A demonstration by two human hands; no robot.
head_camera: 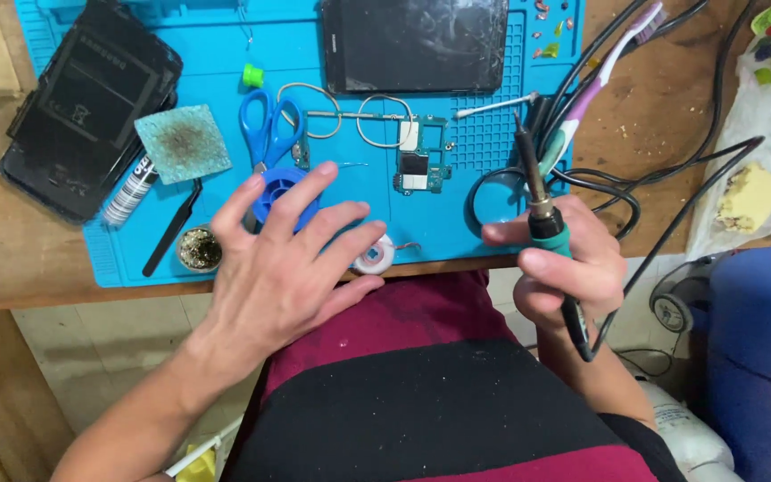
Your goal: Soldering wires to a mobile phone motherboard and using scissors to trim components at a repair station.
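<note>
Gripping a soldering iron [546,219], the right hand [568,268] hides its handle, while the left hand's [283,259] spread fingers half cover a blue spool [271,192].

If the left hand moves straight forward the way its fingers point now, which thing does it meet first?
Most likely the blue solder spool: the left hand has its fingers spread just over it, pointing up-right. The blue-handled scissors lie just beyond. The hand's height above the mat is unclear.

An electronics repair workshop is being shown by the blue repair mat [457,232] lying on the wooden counter [37,259], where a circuit board [421,161], a soldering iron [542,210], tweezers [171,228] and an opened tablet [87,107] are being kept.
</note>
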